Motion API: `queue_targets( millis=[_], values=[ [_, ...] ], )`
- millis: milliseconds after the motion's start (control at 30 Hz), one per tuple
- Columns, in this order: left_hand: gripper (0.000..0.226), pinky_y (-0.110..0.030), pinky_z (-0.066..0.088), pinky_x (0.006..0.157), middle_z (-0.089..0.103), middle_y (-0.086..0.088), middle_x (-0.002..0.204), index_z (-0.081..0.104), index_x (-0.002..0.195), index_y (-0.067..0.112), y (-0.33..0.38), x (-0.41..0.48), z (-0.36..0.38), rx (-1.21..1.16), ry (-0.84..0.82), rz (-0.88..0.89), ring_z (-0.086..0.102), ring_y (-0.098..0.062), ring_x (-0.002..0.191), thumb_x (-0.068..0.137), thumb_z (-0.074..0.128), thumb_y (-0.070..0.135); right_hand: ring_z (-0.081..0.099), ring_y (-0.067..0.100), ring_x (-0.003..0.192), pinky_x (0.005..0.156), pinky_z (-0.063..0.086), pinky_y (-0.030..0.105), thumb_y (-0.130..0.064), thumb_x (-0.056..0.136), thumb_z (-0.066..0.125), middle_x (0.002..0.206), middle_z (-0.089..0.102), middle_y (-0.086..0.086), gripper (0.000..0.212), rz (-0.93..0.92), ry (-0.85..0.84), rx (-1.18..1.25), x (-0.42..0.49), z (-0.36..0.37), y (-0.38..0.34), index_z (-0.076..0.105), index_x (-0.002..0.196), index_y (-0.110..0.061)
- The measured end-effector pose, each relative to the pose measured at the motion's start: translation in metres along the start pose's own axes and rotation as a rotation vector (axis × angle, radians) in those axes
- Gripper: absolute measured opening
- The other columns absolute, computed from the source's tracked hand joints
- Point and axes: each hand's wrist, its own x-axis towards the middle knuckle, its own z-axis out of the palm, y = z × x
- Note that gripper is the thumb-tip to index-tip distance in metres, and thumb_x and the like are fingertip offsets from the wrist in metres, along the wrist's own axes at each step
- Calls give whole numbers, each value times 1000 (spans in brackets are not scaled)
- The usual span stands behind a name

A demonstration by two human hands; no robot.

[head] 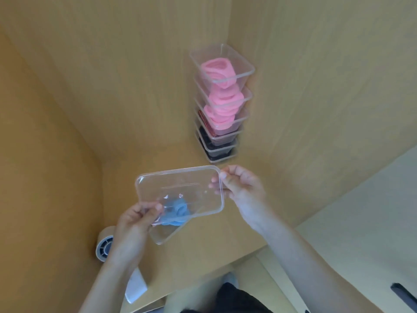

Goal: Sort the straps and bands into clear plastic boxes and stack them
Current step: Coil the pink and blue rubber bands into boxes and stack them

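— What is nearest?

— Both hands, holding one clear plastic piece [180, 190] in the air, tilted, above the wooden surface [237, 224]. The left hand [133, 222] pinches its near-left corner between thumb and curled fingers; the right hand [241, 188] pinches the far-right corner the same way. (Lid or empty box – I cannot tell which.)

— And under it?

— An open box [161, 237] resting on the wood, with blue bands [178, 213] inside, seen partly through the held piece. A roll of tape [104, 246] lies just left of the left wrist.

— Further back?

— A stack [222, 105] of clear boxes stands in the far corner, against both walls. The upper boxes hold pink bands [218, 71]; lower down the contents are reddish, then dark.

— So how far along is it?

— Well on, I judge. Several boxes are filled and stacked – the blue one is filled but not yet on the pile. What seems left is to settle the held piece on or with the blue box and carry it to the top of the stack. No loose bands show elsewhere.
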Motion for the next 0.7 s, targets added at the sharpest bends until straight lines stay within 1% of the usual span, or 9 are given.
queue_targets(
  millis=[100,167,233,333,400,467,533,600,700],
  values=[
    [9,-38,50,87,67,-10,76,77,79,16,-5,-3,-5,-22,60,-45,60,-27,79,84,70,17,63,12,73,73,52,22,-5,97,62,79,66,-1,11,-65,22,-172,16,8,9,62,90,-13],
    [11,-35,52,82,66,-7,74,75,78,14,-7,-2,-6,20,107,-58,62,-22,73,89,71,15,56,10,72,72,47,19,-3,94,65,79,61,-4,14,-117,12,-301,29,18,21,61,90,-16],
    [18,-28,51,68,67,-4,69,72,74,18,-10,-2,-6,117,196,-35,58,-16,63,88,72,7,53,9,70,70,44,18,0,91,67,78,58,-4,20,-140,32,-384,47,26,35,60,86,-18],
    [35,-19,50,52,68,-5,83,59,111,14,-13,-5,-6,213,331,-13,62,-14,63,86,68,-9,54,-1,65,68,43,12,-1,90,69,74,60,-8,22,-98,-25,-455,73,37,60,63,83,-21],
    [69,-16,50,57,61,0,90,39,141,20,-18,-9,-9,347,348,-27,63,2,67,86,70,-6,57,-6,64,69,44,10,-2,91,68,71,61,-13,24,-64,-84,-526,86,42,80,64,82,-24],
    [88,-16,46,66,55,1,93,22,155,26,-23,-10,-9,487,318,-50,60,6,71,87,73,5,60,-2,67,72,47,18,-5,92,67,73,64,-13,20,-55,-110,-597,95,43,97,66,85,-23],
    [89,-15,43,67,54,0,91,19,157,28,-23,-8,-5,624,314,-61,59,-2,77,88,74,18,63,9,75,76,50,26,-7,92,66,81,66,-5,16,-79,-116,-680,103,42,107,66,88,-22],
    [87,-20,45,70,52,3,88,18,158,25,-24,-4,0,707,335,-66,58,-7,81,89,72,25,61,6,76,74,46,23,-11,93,65,87,64,-4,16,-99,-123,-739,109,39,110,64,91,-26],
    [85,-15,41,64,52,12,88,17,158,25,-27,-2,6,787,371,-90,56,-1,83,91,68,31,57,4,76,73,42,21,-15,93,64,92,58,-9,10,-141,-142,-832,112,39,112,64,97,-24]
  ],
)
